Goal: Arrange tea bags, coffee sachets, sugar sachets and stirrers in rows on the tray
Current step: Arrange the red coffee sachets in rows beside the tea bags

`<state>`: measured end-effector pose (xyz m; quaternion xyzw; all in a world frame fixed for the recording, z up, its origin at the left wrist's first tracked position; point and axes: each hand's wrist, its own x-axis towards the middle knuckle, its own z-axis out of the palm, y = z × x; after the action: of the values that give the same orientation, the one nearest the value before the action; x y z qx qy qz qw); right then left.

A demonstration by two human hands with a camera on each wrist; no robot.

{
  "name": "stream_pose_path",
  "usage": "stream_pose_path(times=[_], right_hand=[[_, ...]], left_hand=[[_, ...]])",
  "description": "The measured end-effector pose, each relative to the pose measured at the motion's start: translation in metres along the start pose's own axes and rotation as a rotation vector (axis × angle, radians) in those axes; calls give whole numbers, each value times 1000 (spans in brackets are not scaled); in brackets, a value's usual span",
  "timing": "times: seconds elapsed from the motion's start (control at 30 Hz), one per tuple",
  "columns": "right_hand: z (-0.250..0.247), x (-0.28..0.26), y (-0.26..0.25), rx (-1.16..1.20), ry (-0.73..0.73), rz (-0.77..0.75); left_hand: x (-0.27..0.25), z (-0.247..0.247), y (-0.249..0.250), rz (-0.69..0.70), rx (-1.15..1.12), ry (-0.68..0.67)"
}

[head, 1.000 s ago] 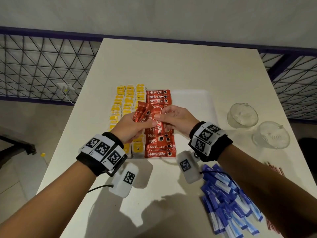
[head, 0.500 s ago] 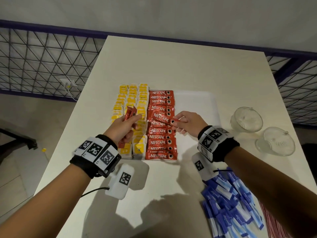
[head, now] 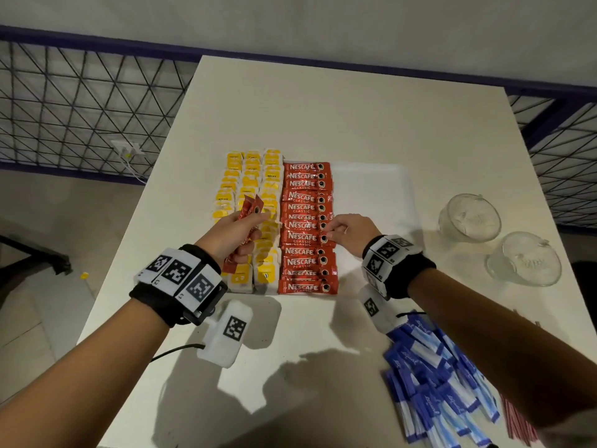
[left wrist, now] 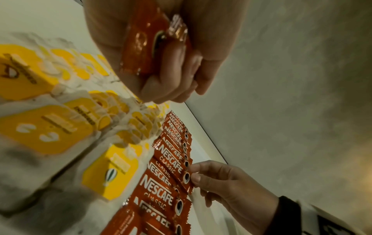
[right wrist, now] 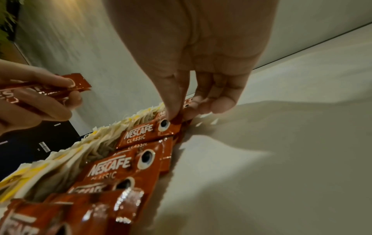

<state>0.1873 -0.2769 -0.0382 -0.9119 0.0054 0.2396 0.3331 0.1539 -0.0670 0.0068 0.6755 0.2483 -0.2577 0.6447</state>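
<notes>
1. Nearest, on the surface [head: 323, 367]: loose heap of blue sugar packets [head: 429, 379], red stirrers [head: 520, 425] at its right edge; off the tray, likely waiting their turn.
2. Left hand [head: 237, 232]: grip curled round spare coffee packets [head: 248, 215], held above the tea bags [head: 255, 202]; probably a ready supply.
3. Right hand [head: 347, 232]: grip pinching the end of one coffee packet [head: 305, 237], lying in the red row, seemingly squaring it.
4. Beyond: bare right part of the tray [head: 371, 189], presumably kept for sugar and stirrers.
</notes>
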Motion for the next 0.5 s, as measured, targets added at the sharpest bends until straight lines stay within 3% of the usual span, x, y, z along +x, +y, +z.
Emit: stream_pose_path(times=[0.33, 0.5], right_hand=[[-1, -3, 2, 116, 19, 24], [-1, -2, 0, 143, 61, 35]], left_hand=[[1, 1, -1, -13, 5, -45], [-3, 3, 0, -59, -40, -157]])
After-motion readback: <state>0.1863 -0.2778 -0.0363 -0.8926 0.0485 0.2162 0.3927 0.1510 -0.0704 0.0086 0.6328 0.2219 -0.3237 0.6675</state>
